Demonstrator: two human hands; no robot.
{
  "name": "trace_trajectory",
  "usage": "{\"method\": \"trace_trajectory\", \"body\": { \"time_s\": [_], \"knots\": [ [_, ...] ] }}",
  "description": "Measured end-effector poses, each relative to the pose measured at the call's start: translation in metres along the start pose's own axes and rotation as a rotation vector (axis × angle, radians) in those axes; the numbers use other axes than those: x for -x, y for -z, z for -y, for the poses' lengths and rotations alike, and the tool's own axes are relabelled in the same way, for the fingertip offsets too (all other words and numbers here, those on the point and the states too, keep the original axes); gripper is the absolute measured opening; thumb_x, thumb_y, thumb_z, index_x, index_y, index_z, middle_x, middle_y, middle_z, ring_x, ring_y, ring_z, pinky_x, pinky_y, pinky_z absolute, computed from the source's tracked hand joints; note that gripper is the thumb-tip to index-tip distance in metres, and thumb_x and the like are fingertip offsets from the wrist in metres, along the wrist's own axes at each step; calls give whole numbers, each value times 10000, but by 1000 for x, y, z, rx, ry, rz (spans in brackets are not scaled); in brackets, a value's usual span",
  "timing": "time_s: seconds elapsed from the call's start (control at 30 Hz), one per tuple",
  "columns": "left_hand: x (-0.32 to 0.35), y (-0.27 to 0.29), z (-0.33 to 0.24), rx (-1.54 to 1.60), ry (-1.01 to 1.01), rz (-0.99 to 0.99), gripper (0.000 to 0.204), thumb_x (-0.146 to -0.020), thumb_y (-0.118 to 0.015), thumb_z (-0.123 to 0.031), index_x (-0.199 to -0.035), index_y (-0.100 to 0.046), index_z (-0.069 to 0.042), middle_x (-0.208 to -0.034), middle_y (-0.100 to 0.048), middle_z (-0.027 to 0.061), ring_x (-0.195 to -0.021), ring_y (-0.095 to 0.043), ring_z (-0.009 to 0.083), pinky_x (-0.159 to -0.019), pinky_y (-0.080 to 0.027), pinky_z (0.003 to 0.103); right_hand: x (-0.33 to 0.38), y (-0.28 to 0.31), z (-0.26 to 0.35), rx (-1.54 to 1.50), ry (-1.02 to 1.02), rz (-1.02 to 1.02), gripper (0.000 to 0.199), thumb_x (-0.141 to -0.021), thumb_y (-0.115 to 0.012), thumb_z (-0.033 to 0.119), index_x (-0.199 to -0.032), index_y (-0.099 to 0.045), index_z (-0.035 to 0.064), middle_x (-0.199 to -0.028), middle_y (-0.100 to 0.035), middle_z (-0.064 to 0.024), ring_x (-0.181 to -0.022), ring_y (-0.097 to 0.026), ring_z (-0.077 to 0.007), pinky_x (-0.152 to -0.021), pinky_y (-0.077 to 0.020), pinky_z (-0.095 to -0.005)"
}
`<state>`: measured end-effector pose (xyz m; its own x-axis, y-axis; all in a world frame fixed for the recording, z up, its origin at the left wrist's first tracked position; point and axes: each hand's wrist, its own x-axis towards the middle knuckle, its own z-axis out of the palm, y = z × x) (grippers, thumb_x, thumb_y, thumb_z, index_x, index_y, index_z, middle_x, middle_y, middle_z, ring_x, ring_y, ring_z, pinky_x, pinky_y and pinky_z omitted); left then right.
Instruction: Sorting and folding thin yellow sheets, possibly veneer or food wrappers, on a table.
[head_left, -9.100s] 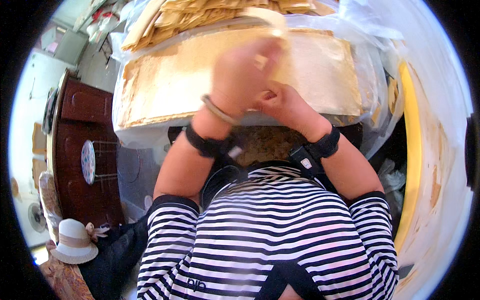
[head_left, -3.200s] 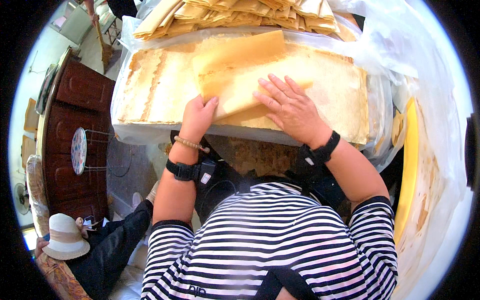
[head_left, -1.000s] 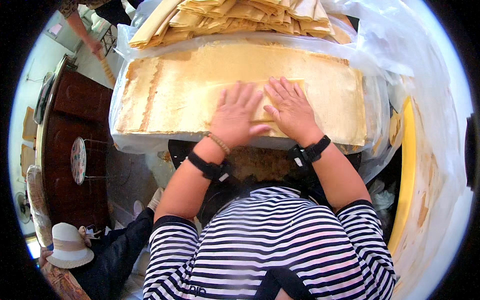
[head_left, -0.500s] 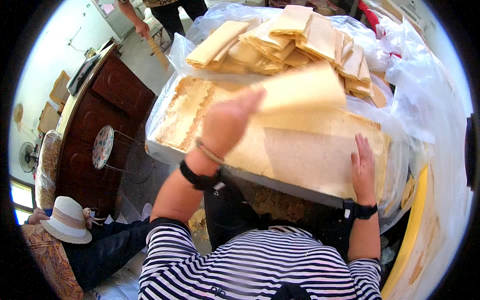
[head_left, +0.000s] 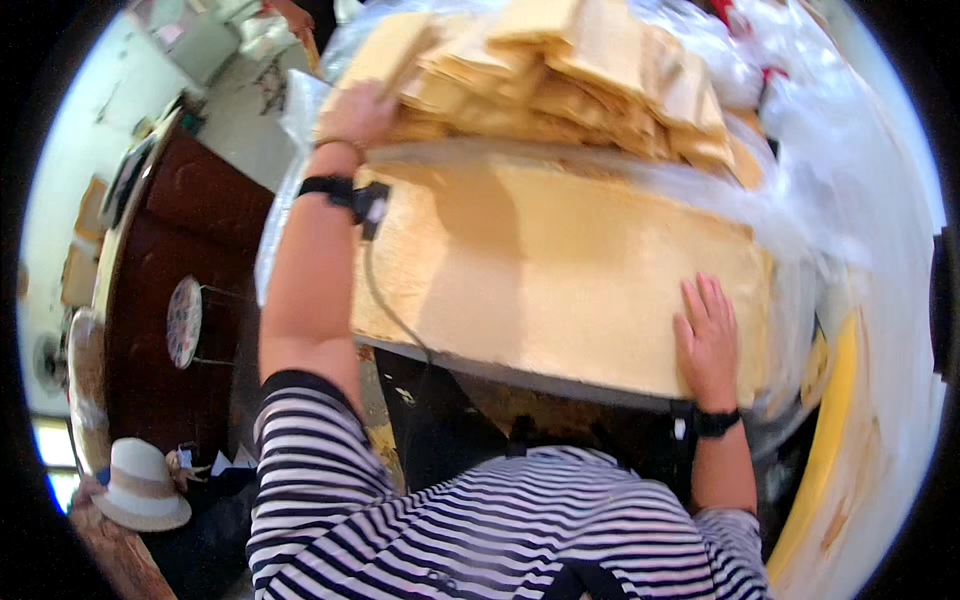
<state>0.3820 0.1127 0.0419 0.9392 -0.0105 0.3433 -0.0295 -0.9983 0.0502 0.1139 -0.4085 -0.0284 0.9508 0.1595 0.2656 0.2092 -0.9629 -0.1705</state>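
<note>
Sheets (head_left: 590, 280) of pale tan material lie in a long flat layer in front of the person, running from beneath the left forearm to just past the right hand (head_left: 708, 345). That hand rests palm down near the layer's right end, its fingers stretched out and slightly parted, gripping nothing. Well apart from it, the left hand (head_left: 362, 112) reaches far forward to the left end of a heap of folded sheets (head_left: 600, 55), which lies along the far side of the flat layer. Its fingers are at the leftmost folded bundle (head_left: 398, 45), but they are blurred (the whole far side is rather soft), so I cannot tell how far they are closed or whether they have hold of it.

Both wrists wear black straps (head_left: 717, 422), and a dark cable (head_left: 393, 312) hangs in a curve from the left one across the pale layer. Clear plastic sheeting (head_left: 835, 185) is bunched to the right of the heap. At the left stand a dark red cabinet (head_left: 205, 225) and a round stool (head_left: 184, 322) with a patterned seat; nearer, at lower left, is a pale brimmed hat (head_left: 143, 485) with a tan band.
</note>
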Motion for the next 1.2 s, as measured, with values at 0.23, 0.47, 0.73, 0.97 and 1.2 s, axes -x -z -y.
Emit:
{"method": "trace_trajectory", "body": {
  "time_s": [0.23, 0.47, 0.73, 0.97, 1.2],
  "knots": [
    [193, 37, -196, 553, -445, 156, 375, -876, -704, -235, -1204, -651, -59, -1159, -681, 181, -1107, -626, 347, -945, -503, 432, 9, 13, -35, -704, -190, -190, 349, -1006, -527, 223, -1279, -610, 22, -1278, -642, -145, -1234, -569, -290, -1078, -415, -403],
    [288, 30, -349, 505, -834, 7, 243, -858, -723, -252, -1045, -701, -97, -1160, -695, 93, -1078, -639, 297, -920, -513, 404, 101, 63, -41, -1419, -648, -501, 348, -1053, -475, 235, -1211, -611, -44, -1122, -697, -167, -1044, -677, -233, -958, -507, -340],
    [263, 18, -348, 857, -638, 296, 142, -873, -712, -239, -840, -761, -110, -1000, -735, 105, -873, -675, 294, -784, -551, 394, 167, 74, -43, -1443, -638, -291, 339, -1056, -452, 244, -1214, -625, -1, -1118, -711, -121, -1003, -681, -194, -903, -514, -308],
    [297, 34, -410, 746, -950, 68, 288, -832, -745, -278, -1062, -702, -109, -1139, -703, 74, -1015, -651, 310, -854, -536, 390, 163, 60, -38, -1455, -875, -221, 322, -1044, -467, 258, -1207, -609, 20, -1063, -709, -93, -892, -684, -160, -780, -550, -290],
    [288, 3, -435, 681, -916, 54, 235, -809, -726, -238, -1009, -671, -127, -1050, -693, 63, -894, -653, 302, -767, -539, 410, 166, 59, -45, -1684, -871, -161, 339, -1043, -460, 251, -1294, -553, 43, -1063, -698, -103, -876, -687, -165, -750, -560, -277]
  ]
}}
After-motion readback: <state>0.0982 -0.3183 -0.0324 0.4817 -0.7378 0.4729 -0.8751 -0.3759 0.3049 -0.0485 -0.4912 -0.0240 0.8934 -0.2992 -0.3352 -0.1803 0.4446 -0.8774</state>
